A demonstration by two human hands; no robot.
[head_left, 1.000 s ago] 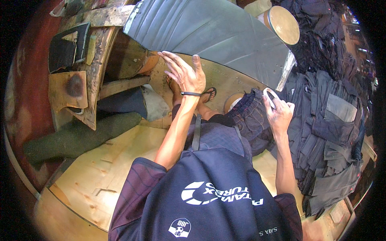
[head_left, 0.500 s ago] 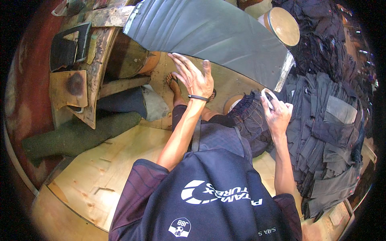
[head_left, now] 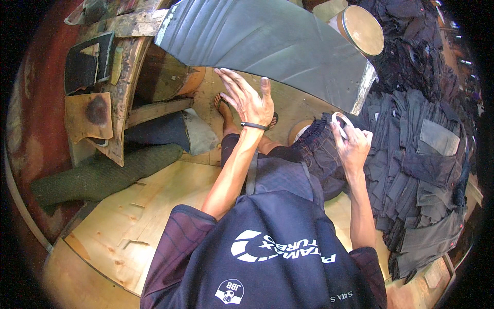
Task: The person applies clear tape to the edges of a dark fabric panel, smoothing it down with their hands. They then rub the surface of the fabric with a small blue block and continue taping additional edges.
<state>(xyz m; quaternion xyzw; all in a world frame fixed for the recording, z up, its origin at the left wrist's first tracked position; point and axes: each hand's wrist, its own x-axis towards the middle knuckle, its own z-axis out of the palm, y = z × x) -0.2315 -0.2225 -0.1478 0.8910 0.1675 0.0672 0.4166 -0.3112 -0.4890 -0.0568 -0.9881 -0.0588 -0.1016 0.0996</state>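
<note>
My left hand (head_left: 250, 104) is open, its fingers stretched out and the thumb apart. Its fingertips are at the near edge of a long board covered in wrinkled dark grey cloth (head_left: 257, 46); whether they touch it I cannot tell. A thin dark band (head_left: 253, 125) circles that wrist. Near the board's right end, my right hand (head_left: 354, 149) is closed round a white ring-shaped object (head_left: 335, 121). The ring is just below the board's pale, worn corner (head_left: 366, 87). Dark jeans (head_left: 323, 152) lie left of my right hand, partly hidden by my clothing.
Dark folded garments (head_left: 406, 170) are heaped at the right. A round drum-like container (head_left: 363, 31) stands behind the board. At left are a worn wooden bench (head_left: 135, 77), a brown plate with a dark burn mark (head_left: 95, 116) and a rolled green mat (head_left: 103, 175) on plywood flooring (head_left: 128, 221).
My right hand and the white ring have shifted very slightly left. My left hand keeps its open pose by the board's edge.
</note>
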